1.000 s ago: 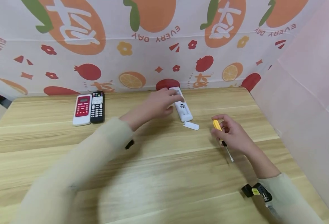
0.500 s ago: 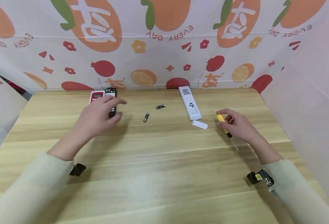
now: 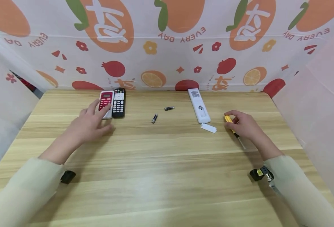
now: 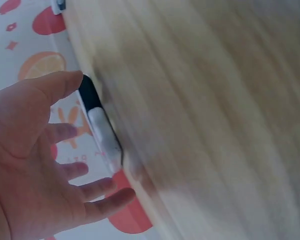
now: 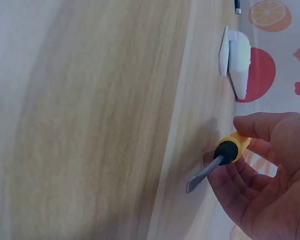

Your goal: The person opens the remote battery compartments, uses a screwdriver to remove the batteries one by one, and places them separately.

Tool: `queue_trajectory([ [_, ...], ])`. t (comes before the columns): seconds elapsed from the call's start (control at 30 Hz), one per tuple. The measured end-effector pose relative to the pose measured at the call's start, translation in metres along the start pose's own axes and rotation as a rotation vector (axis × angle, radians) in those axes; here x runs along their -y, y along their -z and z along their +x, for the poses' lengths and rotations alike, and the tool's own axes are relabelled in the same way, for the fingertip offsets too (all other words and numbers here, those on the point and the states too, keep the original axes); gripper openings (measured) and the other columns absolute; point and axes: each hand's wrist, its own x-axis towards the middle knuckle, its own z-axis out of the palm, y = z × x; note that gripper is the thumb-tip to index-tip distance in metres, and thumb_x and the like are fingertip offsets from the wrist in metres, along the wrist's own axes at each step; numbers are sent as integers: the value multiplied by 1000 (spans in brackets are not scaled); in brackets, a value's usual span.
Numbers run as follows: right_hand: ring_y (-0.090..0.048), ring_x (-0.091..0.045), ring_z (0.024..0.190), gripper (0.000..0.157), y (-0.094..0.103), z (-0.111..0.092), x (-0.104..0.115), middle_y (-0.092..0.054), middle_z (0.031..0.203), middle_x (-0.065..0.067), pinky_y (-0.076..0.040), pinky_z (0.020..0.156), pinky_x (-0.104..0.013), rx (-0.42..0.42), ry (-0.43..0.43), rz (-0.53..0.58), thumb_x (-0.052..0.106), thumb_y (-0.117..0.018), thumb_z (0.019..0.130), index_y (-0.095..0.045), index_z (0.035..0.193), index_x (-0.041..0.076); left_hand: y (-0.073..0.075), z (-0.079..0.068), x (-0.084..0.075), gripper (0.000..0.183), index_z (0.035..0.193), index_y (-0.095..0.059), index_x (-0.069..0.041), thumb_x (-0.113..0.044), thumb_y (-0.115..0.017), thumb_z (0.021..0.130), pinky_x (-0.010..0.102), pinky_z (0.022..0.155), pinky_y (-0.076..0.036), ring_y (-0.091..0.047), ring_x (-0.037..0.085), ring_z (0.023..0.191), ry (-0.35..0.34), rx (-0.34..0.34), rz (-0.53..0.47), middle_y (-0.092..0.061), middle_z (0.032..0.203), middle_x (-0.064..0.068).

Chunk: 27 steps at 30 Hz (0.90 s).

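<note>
My left hand [image 3: 88, 124] reaches over the near end of a white remote with a red face [image 3: 106, 97], its fingers spread and nothing held. In the left wrist view, gaps show between the fingers of that hand [image 4: 45, 165]. Right beside that remote lies a black remote [image 3: 119, 104]. My right hand [image 3: 245, 126] holds a screwdriver [image 3: 229, 120] by its yellow handle, flat tip pointing back toward me. To its left a white remote [image 3: 196, 102] lies face down with its battery bay uncovered. The loose battery cover [image 3: 208, 128] lies at its near end.
Two small batteries, one battery [image 3: 154, 118] nearer and one battery [image 3: 169, 108] farther back, lie between the remotes. A fruit-print cloth [image 3: 167, 60] hangs along the back edge of the wooden table [image 3: 155, 176]. A pale side panel [image 3: 312, 104] stands at the right.
My left hand has moved from the face-down white remote leftward to the red-faced remote, bringing both batteries into sight. The right hand keeps holding the screwdriver in about the same place.
</note>
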Motion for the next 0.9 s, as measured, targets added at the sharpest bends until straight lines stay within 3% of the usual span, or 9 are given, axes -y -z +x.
queue_trajectory([
  [0.13, -51, -24, 69, 42, 0, 2, -4, -55, 83, -11, -42, 57, -32, 5, -18, -35, 21, -65, 95, -58, 136, 12, -5, 5, 2, 93, 161, -11, -19, -59, -58, 93, 79, 89, -36, -23, 70, 128, 25, 41, -4, 0, 160, 33],
  [0.3, -51, -23, 66, 42, 1, 6, -6, -55, 81, -11, -42, 56, -32, 7, -40, -55, 22, -65, 96, -58, 136, 12, -8, 9, 4, 91, 161, -17, -17, -67, -51, 93, 77, 88, -38, -28, 67, 127, 26, 56, 32, -8, 159, 34],
  [0.47, -52, -23, 66, 42, 1, 8, -5, -56, 81, -11, -42, 55, -32, 13, -51, -70, 23, -65, 96, -58, 136, 13, -7, 9, 5, 90, 159, -24, -14, -68, -51, 92, 75, 84, -42, -35, 64, 123, 40, 61, 48, -15, 156, 35],
  [0.73, -52, -23, 66, 42, 1, 8, -4, -57, 82, -11, -41, 55, -32, 15, -51, -105, 24, -65, 95, -58, 135, 12, 3, 11, 2, 74, 143, -48, -5, -57, -61, 92, 72, 78, -47, -48, 59, 114, 55, 37, 36, -35, 142, 38],
  [0.9, -51, -23, 68, 44, 0, 6, -3, -57, 82, -11, -40, 57, -32, 14, -53, -115, 25, -66, 95, -57, 135, 12, 10, 11, 2, 60, 131, -53, -7, -50, -65, 91, 66, 67, -49, -54, 53, 100, 103, 44, 38, -40, 131, 35],
])
